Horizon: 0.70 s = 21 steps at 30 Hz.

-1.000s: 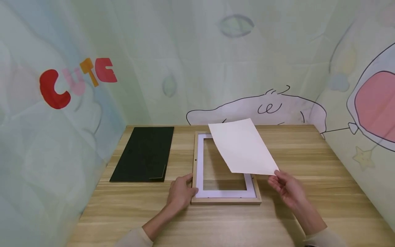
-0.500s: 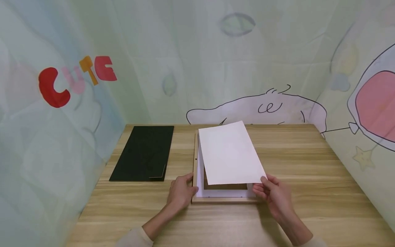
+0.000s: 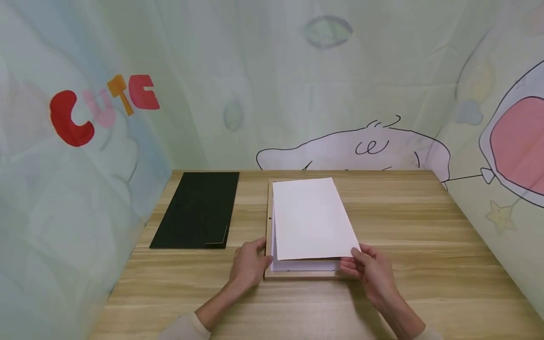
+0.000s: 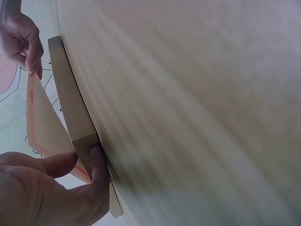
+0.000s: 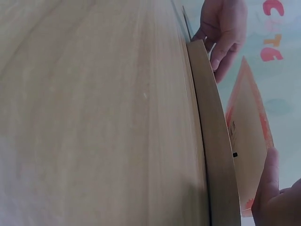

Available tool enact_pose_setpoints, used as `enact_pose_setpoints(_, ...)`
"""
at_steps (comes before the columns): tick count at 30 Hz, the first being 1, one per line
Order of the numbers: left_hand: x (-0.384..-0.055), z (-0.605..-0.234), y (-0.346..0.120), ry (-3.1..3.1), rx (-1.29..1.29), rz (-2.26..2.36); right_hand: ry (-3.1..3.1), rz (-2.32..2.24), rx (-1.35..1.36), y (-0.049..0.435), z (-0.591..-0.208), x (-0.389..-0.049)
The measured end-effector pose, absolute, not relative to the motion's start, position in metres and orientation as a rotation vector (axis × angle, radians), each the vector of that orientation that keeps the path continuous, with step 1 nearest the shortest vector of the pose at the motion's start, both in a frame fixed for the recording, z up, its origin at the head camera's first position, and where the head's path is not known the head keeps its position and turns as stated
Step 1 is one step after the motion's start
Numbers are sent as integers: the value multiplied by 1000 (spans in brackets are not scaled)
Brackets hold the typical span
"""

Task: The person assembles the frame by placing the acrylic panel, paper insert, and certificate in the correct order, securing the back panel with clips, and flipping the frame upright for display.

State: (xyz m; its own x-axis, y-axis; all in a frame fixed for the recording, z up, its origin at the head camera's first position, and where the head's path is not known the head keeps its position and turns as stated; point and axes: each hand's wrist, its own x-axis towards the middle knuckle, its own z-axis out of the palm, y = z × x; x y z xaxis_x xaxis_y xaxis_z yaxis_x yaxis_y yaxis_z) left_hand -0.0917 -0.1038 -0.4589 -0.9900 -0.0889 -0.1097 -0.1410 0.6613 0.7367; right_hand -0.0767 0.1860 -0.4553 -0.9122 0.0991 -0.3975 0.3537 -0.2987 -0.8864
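Observation:
A light wooden picture frame (image 3: 310, 275) lies flat on the table with a white mat (image 3: 303, 266) inside it. My left hand (image 3: 248, 267) grips the frame's near left side, thumb above and a finger against its outer side, as the left wrist view shows at the frame corner (image 4: 87, 141). Between thumb and fingers, my right hand (image 3: 376, 276) pinches the near right corner of a sheet of paper (image 3: 314, 219). White on top, the sheet is tilted over the frame and covers most of its opening. Its underside (image 5: 249, 127) shows an orange-red printed border in the right wrist view.
Left of the frame lies a black backing board (image 3: 197, 208) with a thin L-shaped cut near its near right corner. The wooden table (image 3: 403, 203) ends at the back and sides against a printed cloth (image 3: 204, 85).
My right hand has moved left and toward me, lowering the sheet from the right until it covers most of the frame. The left hand stays on the frame.

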Motion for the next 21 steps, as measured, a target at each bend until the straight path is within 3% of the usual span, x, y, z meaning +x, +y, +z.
enact_pose_setpoints(21,-94,-462,-105,2823,-196,1316,1758,-2192,551,180,-460,-76)
